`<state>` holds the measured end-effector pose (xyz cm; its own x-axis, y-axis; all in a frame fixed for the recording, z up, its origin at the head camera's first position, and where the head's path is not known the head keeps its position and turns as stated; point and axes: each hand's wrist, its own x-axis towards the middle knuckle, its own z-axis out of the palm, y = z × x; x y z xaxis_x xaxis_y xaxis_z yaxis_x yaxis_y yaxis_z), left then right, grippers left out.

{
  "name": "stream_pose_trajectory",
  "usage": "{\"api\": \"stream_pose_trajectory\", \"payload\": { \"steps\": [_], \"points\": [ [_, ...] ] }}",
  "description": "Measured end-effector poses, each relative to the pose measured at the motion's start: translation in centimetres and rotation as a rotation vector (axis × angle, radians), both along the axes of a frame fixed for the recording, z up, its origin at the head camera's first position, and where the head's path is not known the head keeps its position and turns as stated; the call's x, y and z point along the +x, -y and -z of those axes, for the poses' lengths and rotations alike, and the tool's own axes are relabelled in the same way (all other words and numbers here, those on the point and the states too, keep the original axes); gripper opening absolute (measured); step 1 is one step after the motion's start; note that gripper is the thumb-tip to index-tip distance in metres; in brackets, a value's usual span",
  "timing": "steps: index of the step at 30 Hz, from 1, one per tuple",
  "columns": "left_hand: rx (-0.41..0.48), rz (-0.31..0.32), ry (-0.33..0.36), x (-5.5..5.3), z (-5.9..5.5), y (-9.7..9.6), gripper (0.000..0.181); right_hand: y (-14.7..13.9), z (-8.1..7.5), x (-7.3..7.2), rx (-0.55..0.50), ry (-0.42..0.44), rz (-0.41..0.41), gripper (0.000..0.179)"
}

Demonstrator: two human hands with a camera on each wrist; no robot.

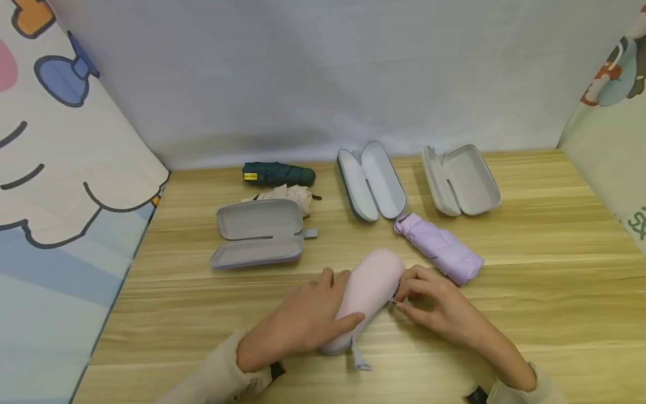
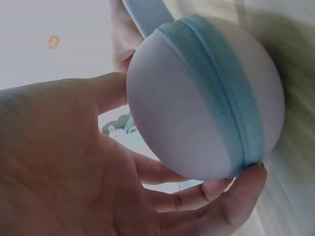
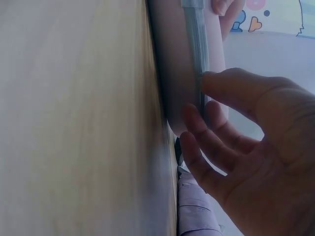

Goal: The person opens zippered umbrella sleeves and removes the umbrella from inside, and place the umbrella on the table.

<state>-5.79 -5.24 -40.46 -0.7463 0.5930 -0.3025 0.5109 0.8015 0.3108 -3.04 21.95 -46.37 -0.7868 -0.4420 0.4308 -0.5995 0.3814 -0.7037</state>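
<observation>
A pale pink zip case point(image 1: 372, 283) lies slanted on the wooden table, its lid down. My left hand point(image 1: 303, 317) grips it from the left, with the thumb over the top and the fingers around the far side. In the left wrist view, a light blue zipper band point(image 2: 216, 83) runs round the rounded end. My right hand point(image 1: 441, 306) is at the case's right side, thumb and forefinger pinching the small zipper pull point(image 1: 393, 301). The right wrist view shows its fingertips against the zipper seam; the pull is hidden there. A grey strap point(image 1: 359, 356) hangs from the near end.
A folded lilac umbrella point(image 1: 444, 249) lies just beyond my right hand. Three open cases stand around: a grey-lined one point(image 1: 259, 219) at left, a dark-sided one point(image 1: 383, 182) and a pale one point(image 1: 474, 179) behind. A dark green umbrella point(image 1: 282, 174) and a beige umbrella point(image 1: 298, 195) lie at back left.
</observation>
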Motion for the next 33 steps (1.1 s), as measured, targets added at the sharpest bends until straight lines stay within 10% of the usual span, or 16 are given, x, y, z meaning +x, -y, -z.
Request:
{"api": "stream_pose_trajectory", "payload": {
  "steps": [7,24,33],
  "points": [
    [0.053,-0.045,0.007,0.3,0.2,-0.6,0.078,0.3,0.1,0.0,-0.012,0.052,-0.050,0.005],
    [0.083,-0.126,-0.068,1.4,1.0,-1.3,0.079,1.6,0.4,0.8,-0.030,0.057,-0.130,0.024],
    [0.116,-0.138,-0.106,1.5,1.1,-1.3,0.074,1.6,-0.3,0.9,0.008,0.170,-0.035,0.012]
  ]
}}
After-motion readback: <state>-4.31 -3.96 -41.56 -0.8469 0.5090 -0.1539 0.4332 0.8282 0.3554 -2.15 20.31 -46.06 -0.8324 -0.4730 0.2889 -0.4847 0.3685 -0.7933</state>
